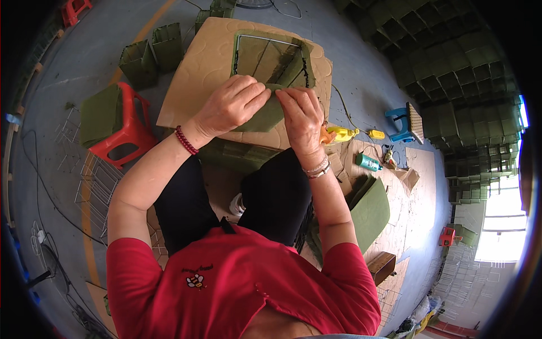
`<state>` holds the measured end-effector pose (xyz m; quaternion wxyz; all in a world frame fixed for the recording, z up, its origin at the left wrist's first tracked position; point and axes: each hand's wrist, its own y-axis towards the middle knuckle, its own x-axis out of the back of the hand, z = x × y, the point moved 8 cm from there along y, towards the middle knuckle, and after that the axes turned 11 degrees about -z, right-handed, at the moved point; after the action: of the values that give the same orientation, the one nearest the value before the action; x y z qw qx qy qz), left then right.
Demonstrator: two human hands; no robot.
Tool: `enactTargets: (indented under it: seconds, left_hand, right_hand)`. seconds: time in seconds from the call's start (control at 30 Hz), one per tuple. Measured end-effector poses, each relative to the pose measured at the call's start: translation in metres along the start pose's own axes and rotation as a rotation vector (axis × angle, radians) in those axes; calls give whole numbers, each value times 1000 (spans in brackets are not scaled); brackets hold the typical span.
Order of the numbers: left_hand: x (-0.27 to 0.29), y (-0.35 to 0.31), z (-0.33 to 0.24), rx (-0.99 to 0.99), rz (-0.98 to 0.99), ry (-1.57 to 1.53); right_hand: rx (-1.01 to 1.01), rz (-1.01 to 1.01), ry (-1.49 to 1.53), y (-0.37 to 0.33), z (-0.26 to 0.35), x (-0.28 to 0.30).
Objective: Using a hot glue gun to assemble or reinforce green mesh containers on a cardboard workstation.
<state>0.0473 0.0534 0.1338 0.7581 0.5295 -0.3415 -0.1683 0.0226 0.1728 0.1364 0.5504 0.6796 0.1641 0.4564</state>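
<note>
A green felt-like sheet [261, 117] hangs over the near side of a squarish wire frame [271, 39] lined with the same green material. The frame lies on a cardboard-topped work surface [195, 85]. My left hand [238, 103], a dark red bead bracelet at its wrist, pinches the sheet's upper edge. Close beside it, my right hand [302, 116] grips that edge between thumb and fingers. Black marks or stitching run along the frame's sides. The fingertips partly hide the pinched edge.
At left stands a red stool [127, 127] bearing green sheets, near wire grids [99, 195]. Green boxes [138, 63] sit beyond. To the right are a yellow tool [342, 134], a green bottle [368, 162], a blue stool [401, 123], loose green sheets [372, 217] and tall box stacks [451, 73].
</note>
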Motion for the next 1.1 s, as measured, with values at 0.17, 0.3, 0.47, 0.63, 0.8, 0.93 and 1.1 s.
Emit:
enactTargets:
  seconds: [0.17,0.3,0.47,0.63,0.8,0.93,1.1]
  left_hand:
    - [-13,11,11,220,194,-93]
    - [-35,11,36,394,327,-257]
    - [-56,16,55,692,679,-566]
    - [-59,23,60,615,782,-518]
    - [31,32,2,156,1,-20]
    - [15,-8,-15,116,86,104]
    - [4,-9,-6,147,69,95]
  right_hand:
    - [-108,119,58,16,-12,-2]
    - [-175,280,180,26,-23,-11]
    - [-354,524,386,38,-33,-26]
    - [-282,710,322,43,-32,-38]
    - [-160,253,77,25,-10,2]
    - [35,35,103,-6,12,5]
    - [29,61,7,-7,10,-18]
